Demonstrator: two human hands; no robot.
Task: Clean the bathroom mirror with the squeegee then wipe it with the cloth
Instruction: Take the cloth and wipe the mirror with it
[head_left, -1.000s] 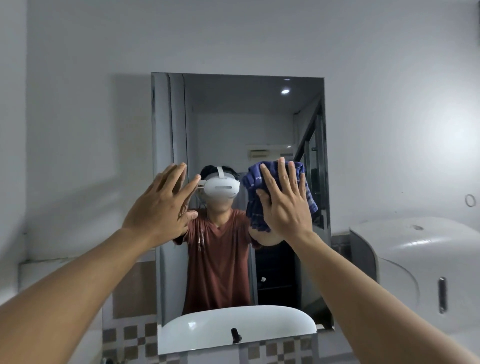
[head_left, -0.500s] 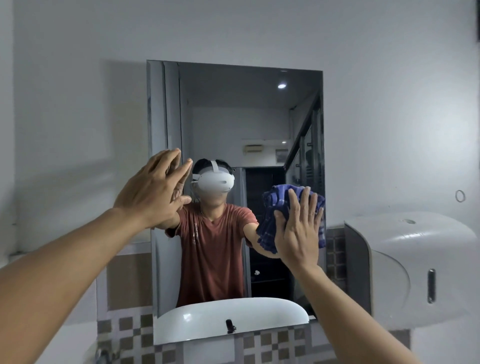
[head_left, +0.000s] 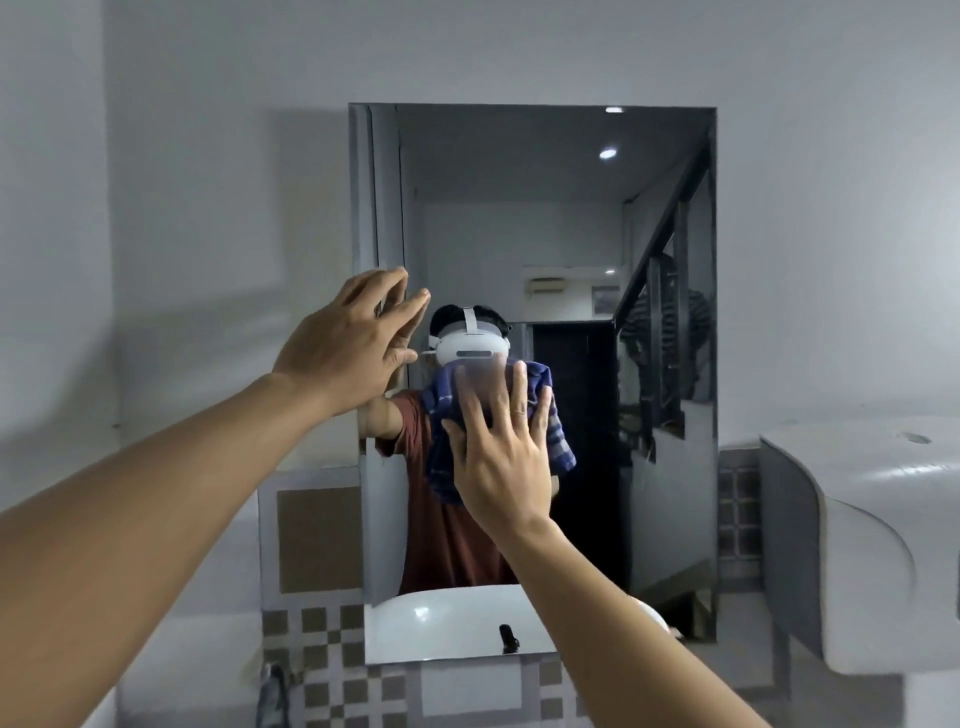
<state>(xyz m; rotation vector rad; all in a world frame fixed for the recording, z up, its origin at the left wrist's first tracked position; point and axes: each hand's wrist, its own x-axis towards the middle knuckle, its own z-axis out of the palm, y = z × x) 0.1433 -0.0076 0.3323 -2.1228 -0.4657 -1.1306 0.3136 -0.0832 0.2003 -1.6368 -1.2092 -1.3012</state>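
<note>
Cloth stage under way, no squeegee in sight

Right hand (head_left: 501, 467) has its fingers spread flat, pressing the blue cloth (head_left: 558, 441) against the middle of the mirror (head_left: 519, 208); left hand (head_left: 345, 343) rests open and empty at the mirror's left edge; squeegeeing looks finished; the glass above and below likely remains to wipe.

Plain pale grey walls (head_left: 519, 47) are enclosing a small bathroom, soft shadows spreading across the left side. A band of brown-and-white checked tiles (head_left: 311, 644) is running low along the wall, with a larger brown tile (head_left: 319, 540) sitting above it. A white wall-mounted dispenser (head_left: 872, 545) is jutting out at right, catching a glare of light along its curved top.
</note>
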